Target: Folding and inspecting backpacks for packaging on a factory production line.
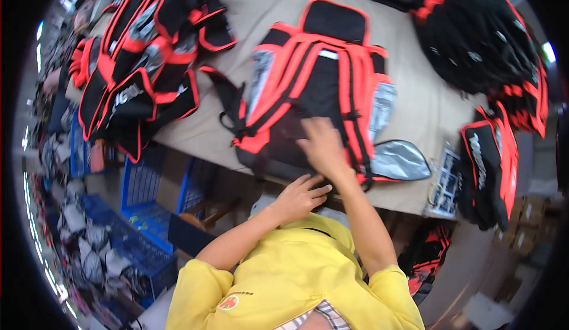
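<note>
A black backpack (pixel 323 84) with bright red-orange trim lies on the table, shoulder straps up, its top flap spread away from me. My right hand (pixel 323 146) rests on its lower back panel with the fingers apart, slightly blurred. Just below, at the bag's near edge, my left hand (pixel 299 198) has its fingers bent around dark material that seems to belong to the backpack; the fingertips are partly hidden. A silver side flap (pixel 400 160) sticks out at the bag's right, and a loose black strap (pixel 225 93) trails off its left.
The beige table (pixel 424 101) carries piled black-and-red bags (pixel 142 81) at left and a dark stack (pixel 480 39) at far right. Another bag piece (pixel 487 170) hangs over the right edge beside a clear plastic packet (pixel 446 182). Blue crates (pixel 145 202) stand below at left.
</note>
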The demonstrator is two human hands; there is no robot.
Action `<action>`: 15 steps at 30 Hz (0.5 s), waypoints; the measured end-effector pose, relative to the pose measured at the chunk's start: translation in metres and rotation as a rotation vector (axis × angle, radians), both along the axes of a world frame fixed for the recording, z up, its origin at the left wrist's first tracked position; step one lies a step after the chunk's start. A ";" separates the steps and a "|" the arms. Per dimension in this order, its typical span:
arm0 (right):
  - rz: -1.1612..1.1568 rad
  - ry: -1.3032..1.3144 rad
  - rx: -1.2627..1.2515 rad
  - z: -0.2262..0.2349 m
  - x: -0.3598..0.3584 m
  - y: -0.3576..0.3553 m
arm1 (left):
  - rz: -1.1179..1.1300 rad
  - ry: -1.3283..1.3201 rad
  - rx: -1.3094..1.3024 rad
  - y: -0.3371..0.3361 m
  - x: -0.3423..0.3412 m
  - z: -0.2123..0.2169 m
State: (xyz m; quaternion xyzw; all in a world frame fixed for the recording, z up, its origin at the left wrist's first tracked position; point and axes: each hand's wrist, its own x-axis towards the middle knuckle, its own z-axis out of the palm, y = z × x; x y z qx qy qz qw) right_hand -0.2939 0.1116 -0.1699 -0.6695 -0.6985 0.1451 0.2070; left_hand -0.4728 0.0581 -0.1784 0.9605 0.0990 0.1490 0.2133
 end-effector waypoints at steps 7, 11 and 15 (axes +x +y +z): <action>-0.040 -0.257 -0.074 -0.060 0.000 -0.002 | 0.724 -0.141 0.032 0.141 -0.096 0.040; -0.025 -0.290 -0.095 -0.059 -0.007 0.004 | 0.679 -0.055 -0.109 0.191 -0.131 0.002; -0.043 -0.222 -0.147 -0.052 -0.002 0.003 | 0.957 -0.178 -0.313 0.214 -0.137 0.023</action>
